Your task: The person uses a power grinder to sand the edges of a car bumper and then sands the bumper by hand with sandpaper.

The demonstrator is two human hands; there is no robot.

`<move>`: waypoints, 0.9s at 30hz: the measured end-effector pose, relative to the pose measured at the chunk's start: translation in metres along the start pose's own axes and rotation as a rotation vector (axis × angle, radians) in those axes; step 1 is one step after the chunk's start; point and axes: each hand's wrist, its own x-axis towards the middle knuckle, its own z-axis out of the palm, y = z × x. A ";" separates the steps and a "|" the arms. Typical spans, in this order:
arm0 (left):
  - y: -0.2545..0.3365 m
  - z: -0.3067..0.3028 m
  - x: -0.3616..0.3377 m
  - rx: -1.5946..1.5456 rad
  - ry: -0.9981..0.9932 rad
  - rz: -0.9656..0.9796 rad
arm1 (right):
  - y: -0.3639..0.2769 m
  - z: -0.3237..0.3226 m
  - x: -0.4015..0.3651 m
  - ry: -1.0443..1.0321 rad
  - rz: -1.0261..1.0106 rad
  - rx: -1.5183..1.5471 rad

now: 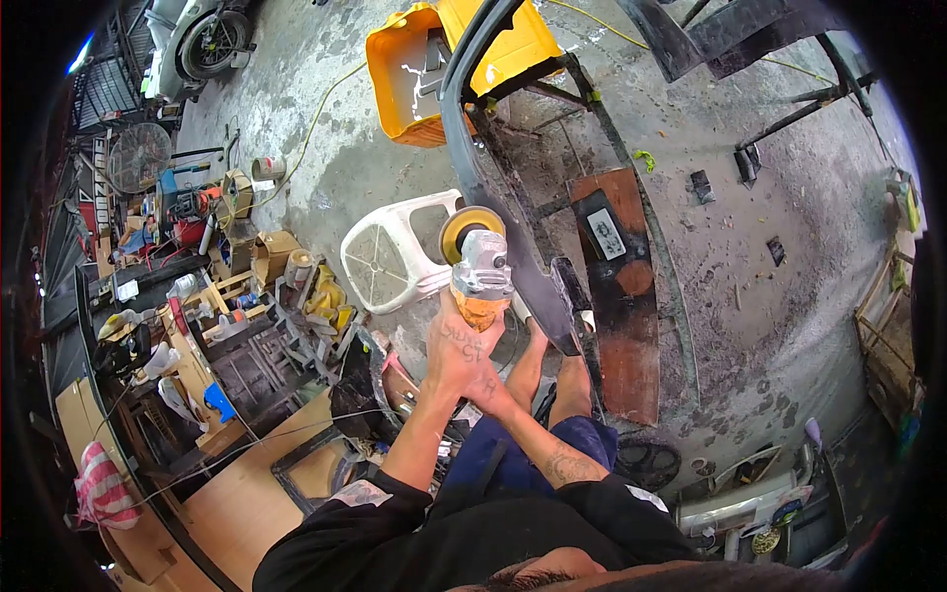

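Note:
An angle grinder (483,266) with a silver head and orange body is held out in front of me. My left hand (453,345) is wrapped round its body just behind the head. Lower down, my right hand (487,383) is closed on the rear of the grinder, close against the left. The round yellow-brown disc (469,233) overlaps the edge of a long curved dark panel (533,296) in this view. That panel belongs to a black frame that stands to the right of the grinder.
A white plastic stool (380,261) lies left of the grinder. A yellow container (402,118) stands beyond. Tools, wood pieces and boxes clutter the left, with a pedestal fan (140,158) behind. A brown board (631,360) lies inside the frame; a yellow cord (321,109) crosses the floor.

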 end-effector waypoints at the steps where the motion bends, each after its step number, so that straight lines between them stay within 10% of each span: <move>1: 0.001 0.000 0.000 0.000 -0.024 -0.022 | 0.003 -0.001 -0.001 0.007 -0.011 0.020; 27: -0.007 -0.026 0.001 0.031 -0.075 0.163 | 0.015 0.037 0.007 0.131 -0.057 0.021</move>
